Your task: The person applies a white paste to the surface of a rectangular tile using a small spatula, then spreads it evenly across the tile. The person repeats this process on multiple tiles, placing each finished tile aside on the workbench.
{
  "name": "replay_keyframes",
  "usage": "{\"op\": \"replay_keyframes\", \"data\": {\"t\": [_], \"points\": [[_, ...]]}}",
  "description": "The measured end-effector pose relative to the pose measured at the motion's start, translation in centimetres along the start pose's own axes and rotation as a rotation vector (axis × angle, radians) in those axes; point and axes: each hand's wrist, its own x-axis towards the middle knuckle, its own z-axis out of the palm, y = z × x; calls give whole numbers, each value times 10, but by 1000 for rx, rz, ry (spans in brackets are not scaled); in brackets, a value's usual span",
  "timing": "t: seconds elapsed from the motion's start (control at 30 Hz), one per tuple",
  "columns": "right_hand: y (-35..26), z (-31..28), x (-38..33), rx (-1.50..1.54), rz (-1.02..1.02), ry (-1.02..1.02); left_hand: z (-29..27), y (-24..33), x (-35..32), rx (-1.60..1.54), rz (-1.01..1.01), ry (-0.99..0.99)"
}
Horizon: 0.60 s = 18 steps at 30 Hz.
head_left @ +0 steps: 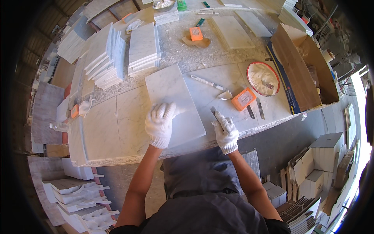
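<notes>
A pale grey-veined marble tile lies at an angle on the worktable in front of me. My left hand, in a white knit glove, rests on its left part with the fingers curled; what they hold, if anything, is hidden. Just off the tile's right edge, my gloved right hand grips a small metal scraper blade, its dark tip showing past the fingers. To the right are an orange-and-white box, two loose flat blades and a red-rimmed bowl of cream paste with another blade in it.
A white marker-like tube lies beyond the tile. Stacks of marble tiles stand at the far left. An open cardboard box sits at the right end. Another orange box is farther back. Cartons stand below right.
</notes>
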Motion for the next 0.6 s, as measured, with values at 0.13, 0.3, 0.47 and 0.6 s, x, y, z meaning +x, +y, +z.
{"op": "replay_keyframes", "data": {"t": [0.13,0.3,0.47,0.6], "points": [[2,1,-1,-20,6,-2,0,3,2,80,12,-43],[3,1,0,-33,5,-7,-6,11,5,146,4,-33],[2,0,-1,-27,-2,3,-8,12,8,170,52,-13],[2,0,-1,-13,-19,20,-6,10,10,188,89,-19]]}}
